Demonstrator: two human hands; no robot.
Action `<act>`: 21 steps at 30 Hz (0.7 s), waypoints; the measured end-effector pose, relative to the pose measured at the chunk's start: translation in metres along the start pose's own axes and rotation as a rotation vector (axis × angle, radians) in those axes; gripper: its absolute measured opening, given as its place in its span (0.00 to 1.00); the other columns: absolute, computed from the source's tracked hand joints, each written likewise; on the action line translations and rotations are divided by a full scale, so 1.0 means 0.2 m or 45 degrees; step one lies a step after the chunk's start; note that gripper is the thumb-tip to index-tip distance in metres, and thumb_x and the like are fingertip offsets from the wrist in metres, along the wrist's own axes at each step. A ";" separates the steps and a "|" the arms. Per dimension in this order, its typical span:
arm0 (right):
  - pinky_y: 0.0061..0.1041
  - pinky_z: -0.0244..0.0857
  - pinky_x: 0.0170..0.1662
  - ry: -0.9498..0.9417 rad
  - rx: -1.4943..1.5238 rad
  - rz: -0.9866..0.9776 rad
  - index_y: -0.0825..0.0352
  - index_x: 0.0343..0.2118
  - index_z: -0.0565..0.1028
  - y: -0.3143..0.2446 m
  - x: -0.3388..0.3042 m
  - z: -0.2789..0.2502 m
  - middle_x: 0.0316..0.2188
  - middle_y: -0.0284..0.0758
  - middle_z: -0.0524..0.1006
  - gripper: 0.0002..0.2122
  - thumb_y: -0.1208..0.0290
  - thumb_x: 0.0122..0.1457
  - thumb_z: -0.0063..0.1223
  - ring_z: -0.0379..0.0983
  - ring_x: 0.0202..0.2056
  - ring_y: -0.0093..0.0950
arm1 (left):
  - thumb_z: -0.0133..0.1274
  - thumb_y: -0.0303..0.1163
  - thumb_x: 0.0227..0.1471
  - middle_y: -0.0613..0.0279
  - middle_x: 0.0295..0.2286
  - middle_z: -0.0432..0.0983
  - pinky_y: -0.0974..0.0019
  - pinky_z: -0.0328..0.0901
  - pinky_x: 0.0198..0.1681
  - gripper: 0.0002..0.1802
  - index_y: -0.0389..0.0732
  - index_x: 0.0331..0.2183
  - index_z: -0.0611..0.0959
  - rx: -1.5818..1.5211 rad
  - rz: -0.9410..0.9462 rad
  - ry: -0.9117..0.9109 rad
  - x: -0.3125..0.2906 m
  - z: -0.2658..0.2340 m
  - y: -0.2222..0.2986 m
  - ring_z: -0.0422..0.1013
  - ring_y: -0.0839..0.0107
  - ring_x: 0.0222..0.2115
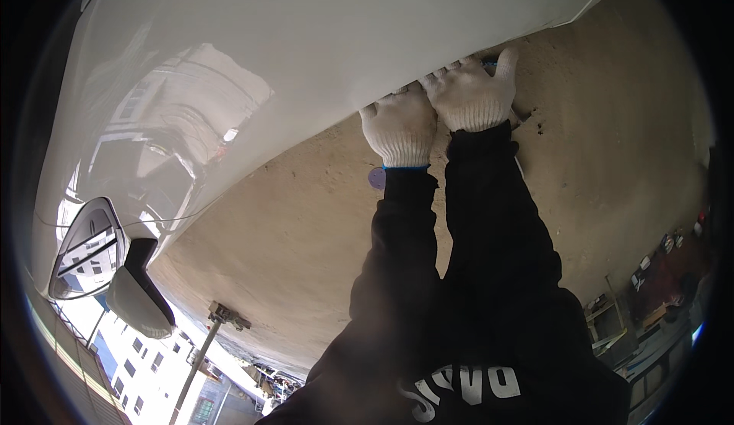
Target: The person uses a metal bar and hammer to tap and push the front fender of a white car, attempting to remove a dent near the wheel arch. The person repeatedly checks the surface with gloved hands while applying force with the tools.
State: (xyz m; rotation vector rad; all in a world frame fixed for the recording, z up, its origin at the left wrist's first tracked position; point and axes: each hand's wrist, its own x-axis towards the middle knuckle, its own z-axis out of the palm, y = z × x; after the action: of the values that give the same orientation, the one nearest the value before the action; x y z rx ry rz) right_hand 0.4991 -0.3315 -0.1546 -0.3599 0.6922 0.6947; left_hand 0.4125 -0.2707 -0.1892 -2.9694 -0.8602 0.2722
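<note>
Two gloved hands (pixel 399 125) (pixel 474 98), car (pixel 306 50), white lettering (pixel 468 389)

Dull brown floor (pixel 283 241); white building (pixel 145 384), dark windows (pixel 157 361).

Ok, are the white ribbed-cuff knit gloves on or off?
On: white knit gloves cover the left hand and right hand, their ribbed cuffs ending at the black fabric sleeves.

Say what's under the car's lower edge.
Brown ground shows up to the edge of the car, where the gloved left hand and right hand reach. Underside, anything deeper and most fingertips are covered.
</note>
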 end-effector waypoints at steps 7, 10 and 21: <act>0.47 0.33 0.73 -0.265 -0.058 0.192 0.74 0.70 0.41 0.03 0.07 0.06 0.71 0.49 0.39 0.59 0.19 0.52 0.33 0.32 0.72 0.44 | 0.44 0.38 0.63 0.61 0.48 0.79 0.56 0.57 0.63 0.19 0.41 0.48 0.81 0.532 -0.088 0.020 0.03 0.16 -0.11 0.69 0.61 0.55; 0.48 0.32 0.73 -0.289 -0.090 0.092 0.74 0.70 0.41 0.02 0.08 0.02 0.71 0.49 0.39 0.59 0.20 0.53 0.33 0.31 0.73 0.44 | 0.43 0.39 0.63 0.60 0.50 0.78 0.58 0.56 0.63 0.19 0.42 0.49 0.81 0.106 -0.189 0.082 0.04 0.03 0.01 0.67 0.61 0.57; 0.48 0.29 0.73 -0.296 -0.219 0.019 0.71 0.70 0.36 -0.01 0.03 0.03 0.72 0.49 0.36 0.55 0.25 0.57 0.36 0.27 0.73 0.44 | 0.46 0.38 0.60 0.55 0.50 0.77 0.53 0.65 0.58 0.18 0.43 0.47 0.82 0.070 -0.032 0.284 0.00 -0.05 -0.01 0.74 0.58 0.52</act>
State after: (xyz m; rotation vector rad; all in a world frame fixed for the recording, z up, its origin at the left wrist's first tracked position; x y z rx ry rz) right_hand 0.5070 -0.3258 -0.1542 -0.4244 0.4160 0.7989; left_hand 0.4138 -0.2681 -0.1790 -2.8643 -0.8469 -0.0362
